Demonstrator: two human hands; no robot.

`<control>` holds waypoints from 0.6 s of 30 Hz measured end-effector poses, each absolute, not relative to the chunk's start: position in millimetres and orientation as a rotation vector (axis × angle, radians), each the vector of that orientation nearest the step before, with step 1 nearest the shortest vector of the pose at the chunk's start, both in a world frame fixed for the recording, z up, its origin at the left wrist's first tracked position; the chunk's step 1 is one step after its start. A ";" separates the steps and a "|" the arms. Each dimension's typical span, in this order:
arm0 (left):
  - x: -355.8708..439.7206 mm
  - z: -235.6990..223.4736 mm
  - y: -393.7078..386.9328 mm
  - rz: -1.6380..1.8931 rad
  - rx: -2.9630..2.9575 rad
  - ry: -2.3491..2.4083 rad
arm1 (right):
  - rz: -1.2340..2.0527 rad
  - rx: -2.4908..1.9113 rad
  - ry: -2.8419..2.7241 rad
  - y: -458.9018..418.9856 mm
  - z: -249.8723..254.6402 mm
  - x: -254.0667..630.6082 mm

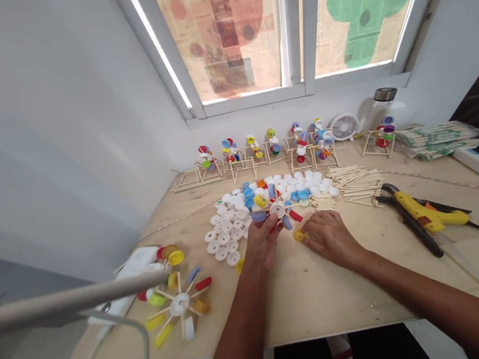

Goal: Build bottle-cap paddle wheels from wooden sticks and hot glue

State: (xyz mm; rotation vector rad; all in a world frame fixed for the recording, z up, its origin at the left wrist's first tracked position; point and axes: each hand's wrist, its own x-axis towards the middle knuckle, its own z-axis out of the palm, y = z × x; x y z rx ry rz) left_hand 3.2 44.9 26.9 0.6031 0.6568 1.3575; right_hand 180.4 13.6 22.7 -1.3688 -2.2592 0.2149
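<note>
Gripping wheel (277, 210) in left hand (264, 241), yellow cap (299, 235) in right hand (332, 239), white caps (231, 245) beyond, glue gun (442, 217) rightward.

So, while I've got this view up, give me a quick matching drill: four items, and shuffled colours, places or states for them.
Items:
1. Left hand
2. Right hand
3. Small fan
4. Glue gun

Descriptions:
A. Holding a small yellow cap
B. Yellow, at the right of the table
C. Holding a spoked wheel with coloured caps on it
D. White, beside the bottle

Pairs: 1-C, 2-A, 3-D, 4-B
</note>
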 end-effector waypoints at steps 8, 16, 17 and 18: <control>2.4 28.5 43.0 1.328 0.657 0.684 | 0.372 -1.478 -1.765 -31.3 48.9 256.1; 4.6 29.3 39.2 1.321 0.750 0.678 | 1.185 -1.316 -1.108 -25.0 49.4 189.9; 4.2 29.3 39.3 1.327 0.763 0.674 | 1.268 -1.297 -1.069 -25.9 50.0 174.9; 3.7 29.2 39.6 1.336 0.771 0.672 | 1.380 -1.272 -1.060 -29.4 52.0 162.8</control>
